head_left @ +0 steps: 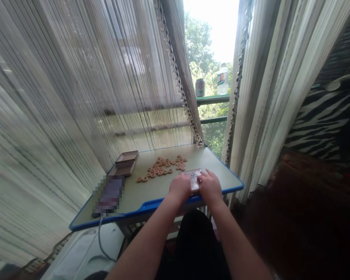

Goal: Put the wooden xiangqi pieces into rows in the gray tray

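Head view: flat rectangular case (195, 179), glossy-looking, dark squiggles on top, sits between both hands near front edge of smooth pale table (146, 192), blue rim. Left hand (181, 186): fingers curled together at case's left side, tips hidden, can't tell if clamped. Right hand (210, 186): fingers bit apart, touching right side, grip unclear. Round wood-looking discs (160, 169) scattered beyond, stringy curtain (134, 77) behind.

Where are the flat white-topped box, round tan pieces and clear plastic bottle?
Flat white-topped box (194, 182): head view, top face.
Round tan pieces (160, 169): head view, central piece.
Clear plastic bottle (223, 81): head view, body.
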`<state>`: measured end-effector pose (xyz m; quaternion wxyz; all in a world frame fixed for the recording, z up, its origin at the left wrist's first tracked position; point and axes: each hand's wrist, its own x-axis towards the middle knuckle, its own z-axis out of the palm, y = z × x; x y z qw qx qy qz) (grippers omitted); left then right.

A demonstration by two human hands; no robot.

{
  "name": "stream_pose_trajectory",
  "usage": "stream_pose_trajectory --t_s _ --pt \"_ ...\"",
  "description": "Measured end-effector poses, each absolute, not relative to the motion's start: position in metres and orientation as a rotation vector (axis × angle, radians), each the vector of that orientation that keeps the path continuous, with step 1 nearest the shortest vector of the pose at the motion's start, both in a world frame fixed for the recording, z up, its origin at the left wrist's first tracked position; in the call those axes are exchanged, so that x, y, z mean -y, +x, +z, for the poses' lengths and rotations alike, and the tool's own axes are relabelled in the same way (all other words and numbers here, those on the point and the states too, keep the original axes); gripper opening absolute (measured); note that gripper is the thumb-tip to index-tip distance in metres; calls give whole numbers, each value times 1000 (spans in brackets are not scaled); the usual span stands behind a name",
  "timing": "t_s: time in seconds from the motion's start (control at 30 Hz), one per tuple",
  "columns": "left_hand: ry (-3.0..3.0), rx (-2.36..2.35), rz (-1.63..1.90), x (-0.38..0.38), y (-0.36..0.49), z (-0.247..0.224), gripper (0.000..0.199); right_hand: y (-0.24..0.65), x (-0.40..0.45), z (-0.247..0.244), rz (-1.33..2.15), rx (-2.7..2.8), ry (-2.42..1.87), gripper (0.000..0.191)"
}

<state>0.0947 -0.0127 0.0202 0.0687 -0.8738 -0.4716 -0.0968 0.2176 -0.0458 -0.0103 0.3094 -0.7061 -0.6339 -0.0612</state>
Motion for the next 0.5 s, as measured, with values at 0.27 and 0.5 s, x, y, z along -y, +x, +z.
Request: stream_pose_trajectory --t_s 0.27,0.5 --pt "-2737 1313 -198 -46 140 29 30 268 -4 8 52 1640 -2078 31" --pt "-2761 1334 -134 -86 172 33 30 284 -51 23 70 1624 -2218 24"
